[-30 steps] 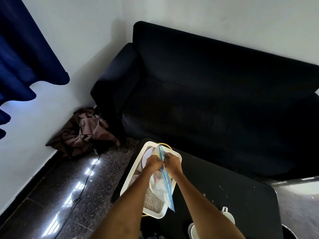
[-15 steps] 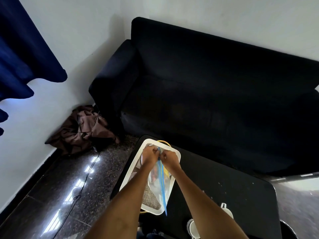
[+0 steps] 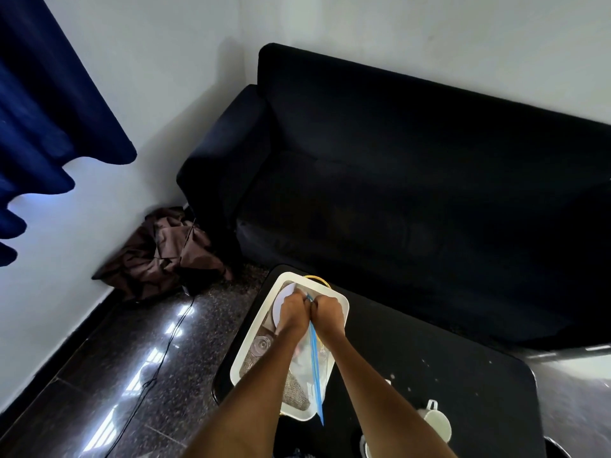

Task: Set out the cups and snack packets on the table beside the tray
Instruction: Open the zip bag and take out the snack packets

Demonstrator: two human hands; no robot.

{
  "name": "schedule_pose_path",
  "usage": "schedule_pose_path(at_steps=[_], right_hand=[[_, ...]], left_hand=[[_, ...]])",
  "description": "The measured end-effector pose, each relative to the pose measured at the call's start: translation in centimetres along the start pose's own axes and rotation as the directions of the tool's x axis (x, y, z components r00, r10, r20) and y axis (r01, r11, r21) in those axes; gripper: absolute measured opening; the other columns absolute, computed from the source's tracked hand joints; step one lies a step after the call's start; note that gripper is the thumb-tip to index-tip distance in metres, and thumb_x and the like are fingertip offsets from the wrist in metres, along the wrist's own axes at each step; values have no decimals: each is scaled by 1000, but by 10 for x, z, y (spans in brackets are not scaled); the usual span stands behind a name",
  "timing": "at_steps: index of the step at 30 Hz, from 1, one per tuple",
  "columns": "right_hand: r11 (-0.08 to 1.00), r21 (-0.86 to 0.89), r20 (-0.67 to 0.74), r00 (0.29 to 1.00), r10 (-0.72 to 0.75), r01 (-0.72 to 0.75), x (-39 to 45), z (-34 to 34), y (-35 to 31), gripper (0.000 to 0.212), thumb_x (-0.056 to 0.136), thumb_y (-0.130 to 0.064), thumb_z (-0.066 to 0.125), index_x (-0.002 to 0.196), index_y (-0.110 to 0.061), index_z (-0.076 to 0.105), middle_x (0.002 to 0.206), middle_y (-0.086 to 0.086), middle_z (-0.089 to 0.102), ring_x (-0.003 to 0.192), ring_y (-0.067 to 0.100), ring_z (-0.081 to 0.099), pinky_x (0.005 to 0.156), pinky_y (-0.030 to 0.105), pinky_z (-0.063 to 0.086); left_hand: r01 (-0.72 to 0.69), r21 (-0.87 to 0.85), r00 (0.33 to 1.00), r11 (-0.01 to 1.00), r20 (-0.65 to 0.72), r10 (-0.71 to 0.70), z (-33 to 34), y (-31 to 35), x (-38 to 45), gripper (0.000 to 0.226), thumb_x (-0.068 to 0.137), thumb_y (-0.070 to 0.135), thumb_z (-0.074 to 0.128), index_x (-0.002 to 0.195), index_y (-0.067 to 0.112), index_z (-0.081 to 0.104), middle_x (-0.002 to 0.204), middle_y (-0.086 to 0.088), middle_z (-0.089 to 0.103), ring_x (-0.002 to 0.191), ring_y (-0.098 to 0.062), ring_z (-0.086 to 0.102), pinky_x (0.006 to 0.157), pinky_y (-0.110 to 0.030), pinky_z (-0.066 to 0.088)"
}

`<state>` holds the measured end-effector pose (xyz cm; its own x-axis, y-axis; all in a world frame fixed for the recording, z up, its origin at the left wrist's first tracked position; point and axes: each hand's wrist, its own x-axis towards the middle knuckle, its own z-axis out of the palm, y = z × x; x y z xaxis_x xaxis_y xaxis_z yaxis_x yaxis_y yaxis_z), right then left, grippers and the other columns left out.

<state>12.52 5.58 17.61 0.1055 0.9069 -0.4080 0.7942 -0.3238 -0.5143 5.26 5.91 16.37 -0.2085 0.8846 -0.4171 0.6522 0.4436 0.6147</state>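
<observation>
The worktop [image 3: 413, 365] is black and carries the white tray [image 3: 344, 304] at its far left corner, the tray's long side running away from me towards the sofa [image 3: 396, 193]. I judge the tray stiff plastic and light enough, but it is loaded, so I would leave it where it sits and lift things out one at a time.

Over the tray I hold a clear zip bag [image 3: 314, 368] with a blue seal strip. Its long axis runs from my knuckles at the far end back towards my body, the near corner hanging past the tray's near rim. My left hand [image 3: 292, 314] and right hand [image 3: 327, 312] meet knuckle to knuckle at the far end of the strip, fingers curled and pinching the seal on either side. The film looks thin, limp and slick, so the stiffer strip is the place to grip; whatever is inside is too blurred to name.

A white cup [image 3: 436, 419] stands on the worktop by my right forearm, handle pointing away from me; ceramic I guess, so hard and breakable, best taken by the handle or round the body

A clear glass [image 3: 263, 345] lies in the tray under my left wrist, fragile and slippery
</observation>
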Motion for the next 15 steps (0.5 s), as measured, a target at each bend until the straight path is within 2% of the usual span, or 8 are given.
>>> schedule_pose_path(at_steps=[2,6,10,15], right_hand=[[999,18,-29,999,42,-41,-2,3,-1,30,96,-11,39,92,3,65,95,19,69,89,30,66,76,36,51],[999,-36,-49,999,22,-24,-7,7,-1,29,98,-12,39,96,1,65,97,17,70,89,29,67,81,36,55],[997,21,-94,992,80,-78,-8,7,-2,28,97,-10,40,95,2,64,97,17,69,91,29,66,81,37,54],[998,37,-59,996,60,-58,-10,7,1,29,97,-10,38,102,3,63,108,19,65,104,31,61,89,37,48]], left_hand=[[16,-2,1000,1000,-23,-16,2,2,-2,26,97,17,42,106,2,60,112,-17,67,104,-31,62,87,-35,46],[28,13,999,1000,-46,-27,5,2,-5,27,97,17,42,109,2,61,113,-17,67,105,-31,62,88,-35,47],[69,-2,996,998,-58,-69,7,3,-6,28,95,15,44,109,-2,61,114,-20,66,108,-34,60,89,-39,45],[81,-43,995,996,-52,-83,7,-2,-7,28,95,12,44,107,-5,63,112,-22,67,107,-34,61,86,-38,45]])
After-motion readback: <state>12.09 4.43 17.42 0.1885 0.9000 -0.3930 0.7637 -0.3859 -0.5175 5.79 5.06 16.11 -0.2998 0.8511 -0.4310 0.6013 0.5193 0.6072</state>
